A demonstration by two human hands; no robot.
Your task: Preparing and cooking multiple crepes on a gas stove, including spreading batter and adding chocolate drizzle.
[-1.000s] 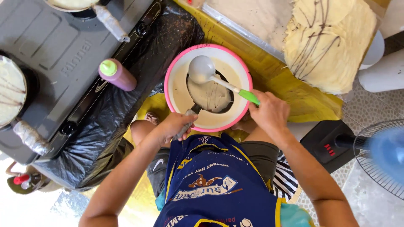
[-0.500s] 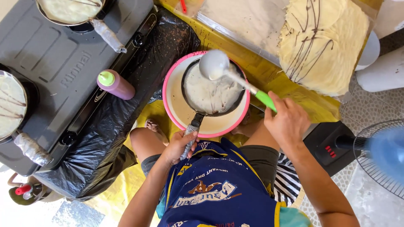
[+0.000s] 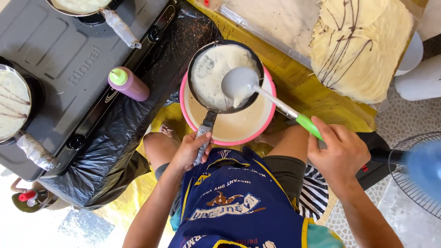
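My left hand (image 3: 190, 149) grips the wrapped handle of a small black frying pan (image 3: 212, 69), held over a pink-rimmed bowl of pale batter (image 3: 236, 128). The pan's inside is coated with whitish batter. My right hand (image 3: 340, 154) holds the green handle of a metal ladle (image 3: 239, 84), whose scoop hangs over the pan with batter running off it.
A grey gas stove (image 3: 59, 59) on black plastic stands at the left with two more batter-filled pans (image 3: 11, 103) (image 3: 80, 7). A purple squeeze bottle with a green cap (image 3: 126, 82) stands beside it. Thin crepes with chocolate lines (image 3: 363, 46) lie at the upper right. A fan (image 3: 415, 172) is at the right.
The pan has risen out of the bowl and moved up and left over it. The ladle followed above the pan, and batter now covers the pan's inside.
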